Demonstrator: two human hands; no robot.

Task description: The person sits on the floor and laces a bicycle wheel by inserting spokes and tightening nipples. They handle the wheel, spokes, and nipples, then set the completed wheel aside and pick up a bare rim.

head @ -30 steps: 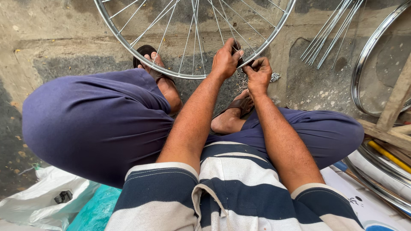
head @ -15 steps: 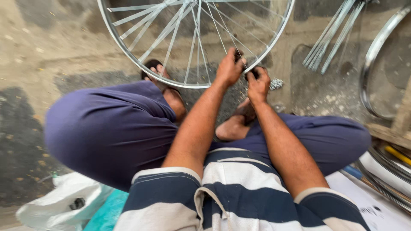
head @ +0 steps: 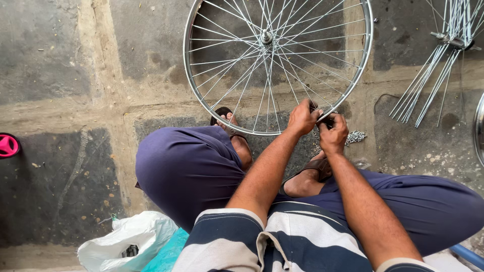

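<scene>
A silver spoked bicycle wheel [head: 201, 98] lies flat on the stone floor in front of my crossed legs. Its hub [head: 266, 37] sits in the middle of crossing spokes. My left hand [head: 302, 118] grips the near right part of the rim. Right beside it, my right hand [head: 334, 133] pinches a small dark tool [head: 326, 120] against the same spot on the rim. A little heap of small metal nipples [head: 356, 136] lies on the floor just right of my right hand.
A bundle of loose spokes [head: 428, 85] fans out at the upper right, and another rim's edge [head: 479, 131] shows at the far right. A white plastic bag [head: 126, 244] with a teal one lies at my left knee. A pink object [head: 7, 145] sits at the left edge.
The view has shifted so the whole wheel and more floor on the left show. Both hands stay together on the near right part of the rim.
</scene>
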